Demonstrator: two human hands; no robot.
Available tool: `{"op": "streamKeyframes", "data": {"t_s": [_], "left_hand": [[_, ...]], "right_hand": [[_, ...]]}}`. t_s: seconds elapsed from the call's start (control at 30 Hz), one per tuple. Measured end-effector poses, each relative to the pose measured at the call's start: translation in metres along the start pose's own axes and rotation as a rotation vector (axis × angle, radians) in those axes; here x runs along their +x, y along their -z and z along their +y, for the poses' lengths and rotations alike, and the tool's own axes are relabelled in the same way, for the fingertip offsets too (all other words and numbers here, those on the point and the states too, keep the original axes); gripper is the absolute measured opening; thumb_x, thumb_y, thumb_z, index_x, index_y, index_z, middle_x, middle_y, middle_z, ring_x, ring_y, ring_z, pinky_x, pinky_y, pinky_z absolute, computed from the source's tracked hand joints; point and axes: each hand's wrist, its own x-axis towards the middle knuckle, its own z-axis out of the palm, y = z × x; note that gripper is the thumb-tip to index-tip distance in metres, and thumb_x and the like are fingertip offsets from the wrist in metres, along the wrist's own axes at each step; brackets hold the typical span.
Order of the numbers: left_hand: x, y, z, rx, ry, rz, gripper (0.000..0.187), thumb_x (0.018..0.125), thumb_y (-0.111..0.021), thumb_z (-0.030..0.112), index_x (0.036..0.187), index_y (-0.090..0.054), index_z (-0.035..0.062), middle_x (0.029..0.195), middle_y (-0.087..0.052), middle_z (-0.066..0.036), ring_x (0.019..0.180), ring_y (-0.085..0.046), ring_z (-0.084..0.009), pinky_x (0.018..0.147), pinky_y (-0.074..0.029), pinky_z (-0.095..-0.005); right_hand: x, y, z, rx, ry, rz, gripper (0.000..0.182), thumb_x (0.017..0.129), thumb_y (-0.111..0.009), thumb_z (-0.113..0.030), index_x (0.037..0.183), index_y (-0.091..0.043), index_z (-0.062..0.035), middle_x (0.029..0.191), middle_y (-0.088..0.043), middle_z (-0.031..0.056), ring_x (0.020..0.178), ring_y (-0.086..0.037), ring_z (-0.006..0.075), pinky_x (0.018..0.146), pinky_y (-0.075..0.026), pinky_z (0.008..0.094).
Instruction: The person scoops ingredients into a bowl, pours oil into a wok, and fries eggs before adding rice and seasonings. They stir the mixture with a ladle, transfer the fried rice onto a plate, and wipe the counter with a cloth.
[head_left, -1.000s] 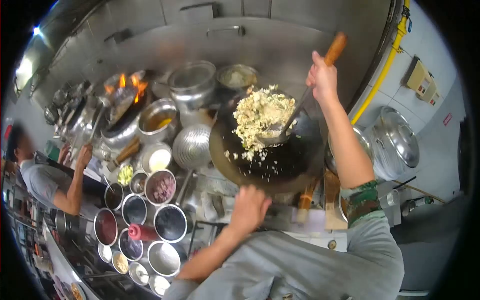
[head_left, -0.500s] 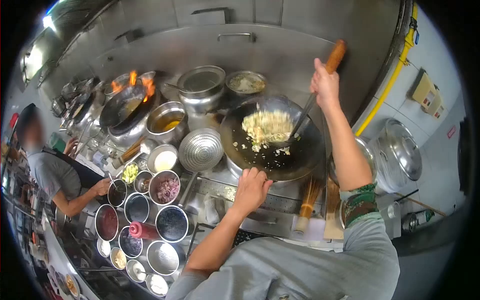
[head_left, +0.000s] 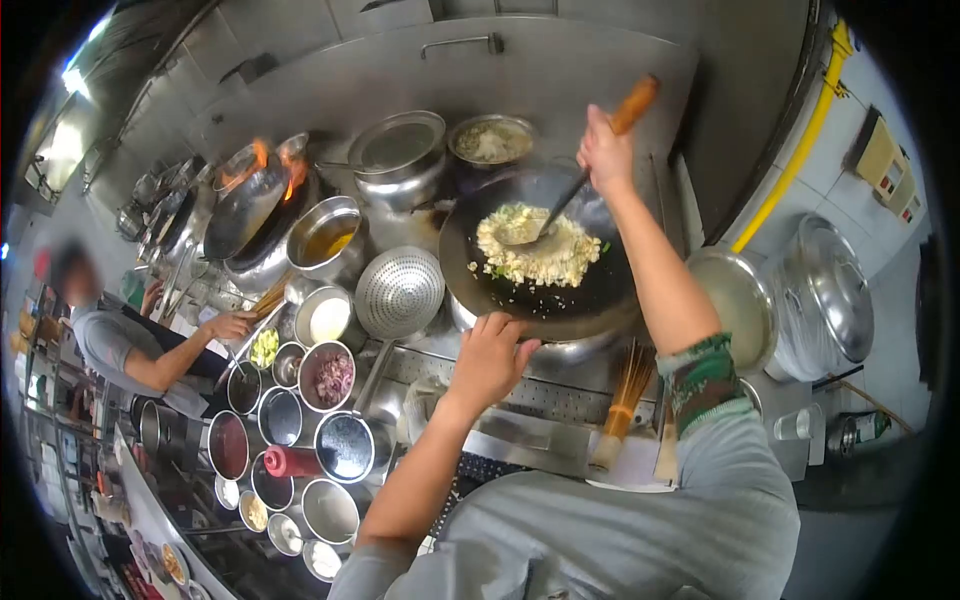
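Note:
A large dark wok (head_left: 570,318) sits on the stove in front of me. In it lies a heap of pale, chopped food (head_left: 560,262) with green bits, perhaps fried rice. My left hand (head_left: 488,362) grips the wok's near rim, fingers bent over the edge. Above the far right side of the wok, my right hand (head_left: 606,158) is wrapped round the handle of a wok ladle (head_left: 562,203). The ladle slants down to the left, its wooden grip end up, and its metal head rests on the food.
Left of the wok lie a perforated strainer (head_left: 399,292) and a pot of yellow liquid (head_left: 326,240). Several ingredient tins, one with chopped onion (head_left: 333,380), stand nearer me. A bamboo brush (head_left: 622,408) lies front right. A co-worker (head_left: 140,345) stands at left near a flaming wok (head_left: 245,212).
My right hand and the ladle have moved left, the ladle's head going up and left across the wok. The food, blurred mid-toss before, now lies spread out. My left hand stays on the rim.

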Motion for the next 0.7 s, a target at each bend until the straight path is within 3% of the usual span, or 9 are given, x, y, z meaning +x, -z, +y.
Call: {"op": "streamKeyframes", "data": {"t_s": [0.03, 0.13, 0.23, 0.33, 0.37, 0.47, 0.53, 0.57, 0.7], "left_hand": [[0.004, -0.004, -0.005, 0.012, 0.008, -0.057, 0.022, 0.090, -0.068, 0.024, 0.098, -0.063, 0.0043, 0.097, -0.057, -0.013, 0.095, -0.054, -0.0355, 0.079, -0.045, -0.0452], [-0.011, 0.001, 0.002, -0.057, 0.013, -0.042, 0.020, 0.088, -0.071, 0.018, 0.096, -0.062, 0.0024, 0.092, -0.055, -0.016, 0.087, -0.052, -0.0370, 0.075, -0.042, -0.0451], [-0.012, 0.040, 0.049, -0.137, -0.030, 0.051, 0.020, 0.088, -0.071, 0.018, 0.091, -0.060, 0.0018, 0.090, -0.053, -0.017, 0.084, -0.050, -0.0377, 0.074, -0.041, -0.0454], [-0.001, 0.025, 0.041, -0.146, -0.017, 0.126, 0.019, 0.088, -0.070, 0.016, 0.089, -0.057, 0.0019, 0.089, -0.052, -0.018, 0.085, -0.049, -0.0380, 0.074, -0.040, -0.0467], [-0.012, 0.003, 0.026, -0.146, -0.035, 0.137, 0.019, 0.087, -0.070, 0.015, 0.088, -0.057, 0.0020, 0.089, -0.053, -0.018, 0.085, -0.050, -0.0387, 0.075, -0.041, -0.0481], [-0.067, -0.032, -0.004, -0.041, 0.024, -0.011, 0.019, 0.085, -0.072, 0.014, 0.088, -0.058, 0.0021, 0.090, -0.054, -0.019, 0.085, -0.051, -0.0396, 0.075, -0.042, -0.0498], [-0.103, -0.008, 0.009, -0.122, -0.061, -0.016, 0.020, 0.083, -0.073, 0.013, 0.090, -0.058, 0.0022, 0.092, -0.054, -0.019, 0.085, -0.051, -0.0402, 0.075, -0.042, -0.0512], [-0.098, 0.017, 0.026, -0.219, -0.157, 0.089, 0.020, 0.083, -0.073, 0.012, 0.090, -0.057, 0.0028, 0.092, -0.054, -0.018, 0.085, -0.051, -0.0395, 0.076, -0.042, -0.0502], [-0.031, 0.044, 0.046, -0.177, -0.060, 0.150, 0.018, 0.085, -0.072, 0.013, 0.090, -0.057, 0.0045, 0.091, -0.052, -0.016, 0.087, -0.050, -0.0376, 0.077, -0.041, -0.0468]], "right_hand": [[0.013, 0.001, -0.003, 0.033, -0.073, -0.108, 0.029, 0.095, -0.066, -0.028, 0.083, -0.046, -0.0119, 0.054, -0.037, -0.0044, 0.040, -0.034, 0.0094, 0.038, -0.028, 0.0285], [0.024, -0.020, -0.058, -0.112, -0.258, -0.049, 0.026, 0.096, -0.065, -0.026, 0.084, -0.047, -0.0112, 0.055, -0.035, -0.0049, 0.041, -0.032, 0.0090, 0.039, -0.029, 0.0285], [-0.001, -0.022, -0.097, -0.156, -0.333, -0.089, 0.024, 0.096, -0.063, -0.025, 0.084, -0.049, -0.0093, 0.056, -0.037, -0.0043, 0.042, -0.035, 0.0093, 0.039, -0.030, 0.0296], [-0.039, -0.045, -0.086, -0.358, -0.146, 0.134, 0.027, 0.095, -0.066, -0.026, 0.081, -0.048, -0.0103, 0.054, -0.035, -0.0060, 0.041, -0.035, 0.0090, 0.039, -0.032, 0.0291], [-0.039, -0.038, -0.068, -0.439, -0.067, 0.123, 0.027, 0.094, -0.067, -0.024, 0.081, -0.049, -0.0094, 0.053, -0.037, -0.0047, 0.041, -0.038, 0.0103, 0.039, -0.034, 0.0296], [-0.056, -0.037, -0.075, -0.332, 0.105, 0.152, 0.025, 0.095, -0.067, -0.022, 0.082, -0.050, -0.0096, 0.053, -0.037, -0.0040, 0.038, -0.035, 0.0101, 0.038, -0.031, 0.0298], [-0.071, -0.039, -0.105, -0.210, 0.090, 0.133, 0.026, 0.095, -0.066, -0.023, 0.080, -0.051, -0.0103, 0.053, -0.037, -0.0045, 0.038, -0.034, 0.0095, 0.038, -0.030, 0.0302], [-0.068, -0.031, -0.108, -0.221, 0.054, 0.091, 0.028, 0.096, -0.066, -0.025, 0.078, -0.050, -0.0114, 0.053, -0.037, -0.0048, 0.039, -0.034, 0.0093, 0.038, -0.029, 0.0308], [-0.060, -0.041, -0.078, -0.417, 0.027, 0.205, 0.031, 0.094, -0.068, -0.027, 0.075, -0.048, -0.0129, 0.054, -0.040, -0.0043, 0.041, -0.037, 0.0108, 0.039, -0.032, 0.0322]]}}
